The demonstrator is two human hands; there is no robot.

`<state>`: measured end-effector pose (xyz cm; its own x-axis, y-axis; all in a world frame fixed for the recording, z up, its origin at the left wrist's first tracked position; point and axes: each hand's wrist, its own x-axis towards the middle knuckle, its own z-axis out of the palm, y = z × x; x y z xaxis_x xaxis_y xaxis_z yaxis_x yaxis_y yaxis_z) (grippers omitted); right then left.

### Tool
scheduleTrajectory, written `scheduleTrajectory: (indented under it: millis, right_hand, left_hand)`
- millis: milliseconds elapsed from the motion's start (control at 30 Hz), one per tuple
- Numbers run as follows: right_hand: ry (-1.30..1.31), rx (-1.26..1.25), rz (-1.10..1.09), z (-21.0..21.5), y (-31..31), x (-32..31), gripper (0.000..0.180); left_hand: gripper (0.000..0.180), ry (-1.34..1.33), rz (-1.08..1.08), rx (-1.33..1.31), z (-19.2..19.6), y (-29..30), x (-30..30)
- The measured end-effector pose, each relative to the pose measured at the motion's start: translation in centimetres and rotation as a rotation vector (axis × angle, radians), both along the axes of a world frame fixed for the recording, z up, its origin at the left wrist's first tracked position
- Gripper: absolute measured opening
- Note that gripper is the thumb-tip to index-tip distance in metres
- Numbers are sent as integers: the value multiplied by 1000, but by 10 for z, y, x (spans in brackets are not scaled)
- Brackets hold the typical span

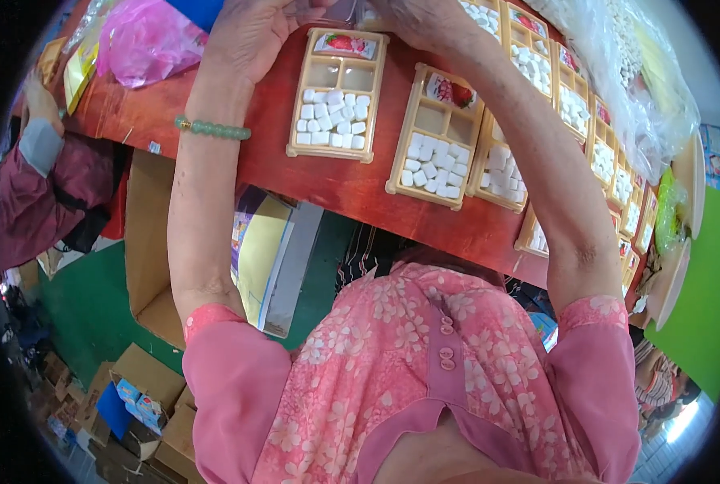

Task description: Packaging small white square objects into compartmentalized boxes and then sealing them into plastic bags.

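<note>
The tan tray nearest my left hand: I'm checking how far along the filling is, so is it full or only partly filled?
Partly filled. The tan tray has white cubes packed in its large compartment, but its two small upper compartments look empty.

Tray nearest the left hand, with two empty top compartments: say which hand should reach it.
Left, probably. The left hand is raised just beyond that tray, almost directly above it. The right hand sits farther right, nearer the next tray.
</note>
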<state>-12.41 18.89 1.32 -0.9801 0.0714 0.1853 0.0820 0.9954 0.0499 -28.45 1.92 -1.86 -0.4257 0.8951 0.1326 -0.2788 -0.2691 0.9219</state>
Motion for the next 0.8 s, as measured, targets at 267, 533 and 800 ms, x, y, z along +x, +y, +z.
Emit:
scheduleTrajectory:
  millis: [267,533,800]
  right_hand:
    - [253,-1418,-174,51,-29,16,46]
    - [450,-1796,-230,76,-52,34,36]
    - [122,-1286,-357,45,-39,41,30]
  left_hand:
    - [20,3,-3,51,18,-27,36]
    - [17,-151,204,-141,33,-51,99]
    - [33,403,618,-269,25,-68,140]
